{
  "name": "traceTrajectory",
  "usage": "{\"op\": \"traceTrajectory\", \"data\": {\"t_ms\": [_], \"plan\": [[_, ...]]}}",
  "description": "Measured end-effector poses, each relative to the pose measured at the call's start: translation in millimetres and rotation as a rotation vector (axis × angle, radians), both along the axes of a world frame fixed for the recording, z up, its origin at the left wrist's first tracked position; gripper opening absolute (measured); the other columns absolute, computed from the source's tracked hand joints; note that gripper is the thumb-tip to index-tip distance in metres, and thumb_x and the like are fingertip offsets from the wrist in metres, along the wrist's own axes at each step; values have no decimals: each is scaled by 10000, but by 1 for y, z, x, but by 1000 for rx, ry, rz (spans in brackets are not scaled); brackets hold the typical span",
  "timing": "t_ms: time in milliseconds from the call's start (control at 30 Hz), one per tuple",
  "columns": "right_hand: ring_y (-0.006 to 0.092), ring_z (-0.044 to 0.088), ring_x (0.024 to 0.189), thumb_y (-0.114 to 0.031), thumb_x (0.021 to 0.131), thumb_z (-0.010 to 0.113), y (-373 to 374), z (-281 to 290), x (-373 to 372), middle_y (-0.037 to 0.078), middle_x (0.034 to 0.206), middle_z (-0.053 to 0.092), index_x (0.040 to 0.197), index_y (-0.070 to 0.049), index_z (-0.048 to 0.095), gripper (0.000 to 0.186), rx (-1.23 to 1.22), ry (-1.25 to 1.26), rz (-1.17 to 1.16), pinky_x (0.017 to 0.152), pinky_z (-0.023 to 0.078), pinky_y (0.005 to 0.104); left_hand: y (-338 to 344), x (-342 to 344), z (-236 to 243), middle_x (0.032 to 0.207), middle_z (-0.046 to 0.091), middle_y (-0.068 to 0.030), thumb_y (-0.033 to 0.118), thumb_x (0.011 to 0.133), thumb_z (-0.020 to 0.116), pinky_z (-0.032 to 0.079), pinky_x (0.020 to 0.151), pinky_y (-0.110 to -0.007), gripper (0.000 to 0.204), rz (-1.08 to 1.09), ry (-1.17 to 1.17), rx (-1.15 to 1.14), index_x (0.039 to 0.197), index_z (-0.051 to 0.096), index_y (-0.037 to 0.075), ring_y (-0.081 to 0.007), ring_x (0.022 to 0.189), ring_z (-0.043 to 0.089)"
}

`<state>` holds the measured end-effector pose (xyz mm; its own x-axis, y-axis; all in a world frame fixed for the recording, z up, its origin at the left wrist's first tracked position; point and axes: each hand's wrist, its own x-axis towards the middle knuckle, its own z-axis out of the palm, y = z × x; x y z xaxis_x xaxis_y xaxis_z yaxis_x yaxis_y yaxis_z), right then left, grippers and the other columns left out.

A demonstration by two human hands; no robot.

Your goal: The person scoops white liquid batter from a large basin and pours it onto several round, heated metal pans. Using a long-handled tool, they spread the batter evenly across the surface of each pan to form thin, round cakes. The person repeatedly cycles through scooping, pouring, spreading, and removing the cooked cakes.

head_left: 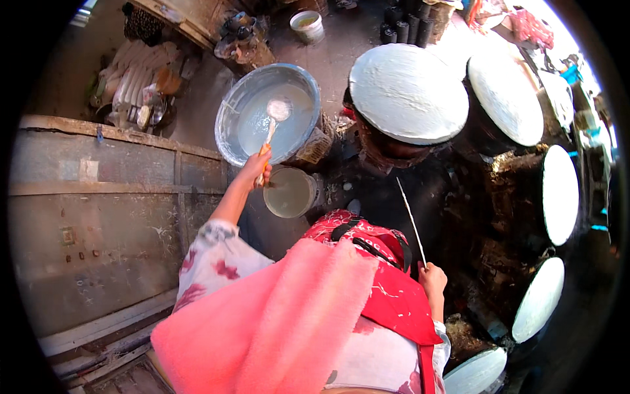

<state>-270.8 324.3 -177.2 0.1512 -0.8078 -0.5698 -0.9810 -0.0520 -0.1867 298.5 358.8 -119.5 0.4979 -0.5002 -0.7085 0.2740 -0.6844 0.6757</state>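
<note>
My left hand (254, 172) is closed round the orange handle of a ladle (279, 109), whose round bowl is coated white. The ladle's bowl is over a wide grey tub (226, 134) of thin whitish liquid; whether it touches the liquid I cannot tell. Low on the right, my right hand (433, 284) grips one end of a long thin stick (411, 213) that points up and away from me. Just below the tub stands a smaller bucket (315, 190) of cloudy liquid. Ahead and to the right is a large round white-covered top (410, 92) on a dark base.
More round white tops (505, 98) curve down my right side on dark, grimy stands. A worn panelled partition (98, 223) runs along the left. Farther off are a white bucket (307, 27), black cylinders (413, 29) and a heap of pale long pieces (134, 75).
</note>
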Motion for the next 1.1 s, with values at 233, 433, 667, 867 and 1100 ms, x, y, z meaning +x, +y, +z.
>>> {"op": "traceTrajectory", "data": {"t_ms": [233,433,667,867,1100], "plan": [[359,604,700,-349,859,595,-15,30,34,166,685,606,683,-47,566,351,-79,62,26,615,454,451,-76,131,-158,738,635,-150,285,905,534,504,489,-388,354,-868,-1318,252,1100,448,3,-279,541,626],[369,594,676,-342,868,587,-11,37,69,172,676,593,696,-49,560,341,-78,25,41,601,447,460,-53,129,-140,728,632,-142,342,914,537,490,453,-397,383,-898,-618,445,1121,443,33,-264,547,627],[357,582,621,-277,856,607,-43,20,122,160,652,575,690,-59,571,276,-167,-233,157,561,443,440,27,50,-120,571,374,32,377,975,453,321,383,-224,323,242,1029,-175,1090,472,76,-68,414,379],[356,565,607,-247,855,605,-102,32,179,179,653,548,693,-44,561,264,-205,-435,273,544,431,416,24,-6,-21,570,399,2,311,1018,338,374,414,-225,396,527,1639,-861,1196,411,-35,-93,418,442],[346,528,583,-330,895,560,-145,55,234,174,612,508,687,-35,513,365,-314,-579,342,535,395,422,35,6,125,578,391,11,369,1017,304,356,350,-235,432,94,1323,-1236,1269,377,25,-62,358,398]]}}
